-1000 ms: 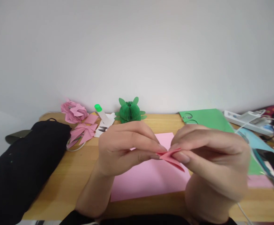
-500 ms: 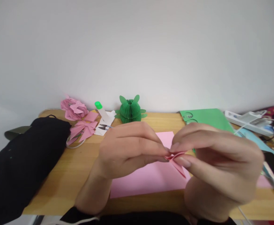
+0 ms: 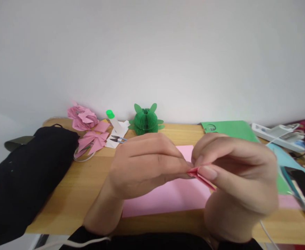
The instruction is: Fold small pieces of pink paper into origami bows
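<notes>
A small folded piece of pink paper (image 3: 204, 181) is pinched between my two hands above the desk. My left hand (image 3: 148, 166) grips its left end with the fingertips, which are partly hidden behind the knuckles. On the other side, my right hand (image 3: 241, 177) pinches the paper between thumb and forefinger, and a narrow folded strip sticks out below the thumb. Beneath both hands lies a flat pink sheet (image 3: 165, 201) on the desk.
Behind my hands stands a green honeycomb paper figure (image 3: 145, 121). To its left are a glue stick (image 3: 113, 119), thread snips (image 3: 118, 139) and pink folded paper pieces (image 3: 93, 140). A black bag (image 3: 32, 173) lies left; a phone (image 3: 302, 187) and power strip (image 3: 277, 137) are right.
My right hand has moved slightly left and closed the fold, so the paper's flaps now lie pressed together. The left hand has barely moved.
</notes>
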`<state>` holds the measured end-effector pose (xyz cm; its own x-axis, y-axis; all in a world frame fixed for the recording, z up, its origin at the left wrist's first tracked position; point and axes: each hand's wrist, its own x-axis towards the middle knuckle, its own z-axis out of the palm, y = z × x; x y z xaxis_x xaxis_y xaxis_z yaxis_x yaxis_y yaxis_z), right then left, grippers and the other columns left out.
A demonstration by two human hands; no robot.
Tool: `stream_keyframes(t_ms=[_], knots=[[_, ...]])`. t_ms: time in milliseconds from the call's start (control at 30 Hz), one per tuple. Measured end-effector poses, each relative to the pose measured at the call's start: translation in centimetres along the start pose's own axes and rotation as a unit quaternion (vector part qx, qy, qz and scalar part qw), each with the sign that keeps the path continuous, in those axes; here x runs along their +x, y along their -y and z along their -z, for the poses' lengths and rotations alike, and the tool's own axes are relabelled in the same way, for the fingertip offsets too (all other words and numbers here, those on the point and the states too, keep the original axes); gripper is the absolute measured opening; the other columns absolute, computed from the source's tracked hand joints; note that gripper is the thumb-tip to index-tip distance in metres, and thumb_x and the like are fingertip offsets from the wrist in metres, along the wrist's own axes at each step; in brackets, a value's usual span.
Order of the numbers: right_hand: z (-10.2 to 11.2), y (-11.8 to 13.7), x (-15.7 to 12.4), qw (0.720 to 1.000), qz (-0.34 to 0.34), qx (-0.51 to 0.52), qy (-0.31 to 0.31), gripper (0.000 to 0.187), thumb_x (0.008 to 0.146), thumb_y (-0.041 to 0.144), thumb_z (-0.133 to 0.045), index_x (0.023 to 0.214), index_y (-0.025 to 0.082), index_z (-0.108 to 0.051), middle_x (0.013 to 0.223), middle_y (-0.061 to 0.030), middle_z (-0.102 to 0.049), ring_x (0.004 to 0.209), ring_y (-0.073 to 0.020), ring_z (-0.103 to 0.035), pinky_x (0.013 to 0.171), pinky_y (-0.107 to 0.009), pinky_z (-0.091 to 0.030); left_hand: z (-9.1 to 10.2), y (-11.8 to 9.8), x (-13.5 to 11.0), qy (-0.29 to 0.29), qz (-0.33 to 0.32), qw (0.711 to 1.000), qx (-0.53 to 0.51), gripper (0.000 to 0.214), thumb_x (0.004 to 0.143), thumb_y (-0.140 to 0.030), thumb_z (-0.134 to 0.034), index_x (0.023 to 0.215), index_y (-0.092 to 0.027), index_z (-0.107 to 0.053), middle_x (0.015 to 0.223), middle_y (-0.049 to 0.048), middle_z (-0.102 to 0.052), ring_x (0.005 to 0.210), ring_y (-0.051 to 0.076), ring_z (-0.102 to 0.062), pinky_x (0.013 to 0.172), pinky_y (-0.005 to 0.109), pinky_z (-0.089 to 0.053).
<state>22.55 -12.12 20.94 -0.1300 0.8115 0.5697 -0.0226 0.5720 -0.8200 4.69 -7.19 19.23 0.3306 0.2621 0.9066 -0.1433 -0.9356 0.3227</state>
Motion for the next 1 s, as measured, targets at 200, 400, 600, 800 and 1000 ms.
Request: stream_keyframes(t_ms=[200,400,600,800,1000], knots=[[0.18,0.06,0.21,1.0,-0.002,-0.023,-0.001,0.014,0.079,0.005,-0.077,0.081,0.02,-0.076,0.067,0.0013,-0.07,0.061,-0.0111,-0.061,0.055,-0.025,-0.054,0.38,-0.25,0.27,0.036,0.018,0.999,0.013,0.003,0.09,-0.011,-0.071,0.087,-0.009,-0.072,0.078,0.0084,-0.075,0.07,0.013,-0.071,0.063,0.024,-0.061],[0.8,0.23,0.41,0.995,0.051,-0.082,0.024,0.016,0.077,0.002,-0.077,0.081,0.018,-0.076,0.069,-0.0008,-0.072,0.064,-0.0129,-0.066,0.054,-0.025,-0.054,0.69,-0.5,0.41,0.066,0.038,0.997,0.022,0.01,0.093,-0.011,-0.067,0.085,-0.01,-0.071,0.077,0.0082,-0.075,0.07,0.013,-0.071,0.065,0.026,-0.06],[0.78,0.18,0.3,0.994,0.049,-0.091,0.02,0.013,0.078,0.005,-0.077,0.079,0.018,-0.074,0.066,0.0008,-0.07,0.061,-0.0123,-0.065,0.054,-0.026,-0.053,0.39,-0.43,0.15,0.052,0.033,0.998,0.023,0.006,0.09,-0.009,-0.069,0.085,-0.011,-0.072,0.079,0.0073,-0.076,0.072,0.013,-0.071,0.066,0.026,-0.06],[0.3,0.42,0.24,0.998,0.017,-0.068,0.0,0.017,0.076,0.002,-0.074,0.076,0.019,-0.073,0.062,0.0012,-0.07,0.059,-0.0128,-0.063,0.051,-0.027,-0.051,0.65,-0.03,0.53,0.054,0.005,0.998,0.028,0.009,0.09,-0.01,-0.069,0.082,-0.013,-0.072,0.076,0.0065,-0.076,0.068,0.014,-0.072,0.063,0.025,-0.061],[0.21,0.47,0.42,0.998,0.004,-0.059,0.005,0.015,0.079,0.004,-0.074,0.075,0.018,-0.072,0.057,0.0009,-0.069,0.058,-0.0125,-0.062,0.05,-0.026,-0.05,0.78,0.17,0.49,0.075,0.005,0.996,0.045,0.02,0.094,-0.014,-0.065,0.076,-0.02,-0.071,0.077,0.0027,-0.076,0.069,0.014,-0.073,0.065,0.025,-0.063]])
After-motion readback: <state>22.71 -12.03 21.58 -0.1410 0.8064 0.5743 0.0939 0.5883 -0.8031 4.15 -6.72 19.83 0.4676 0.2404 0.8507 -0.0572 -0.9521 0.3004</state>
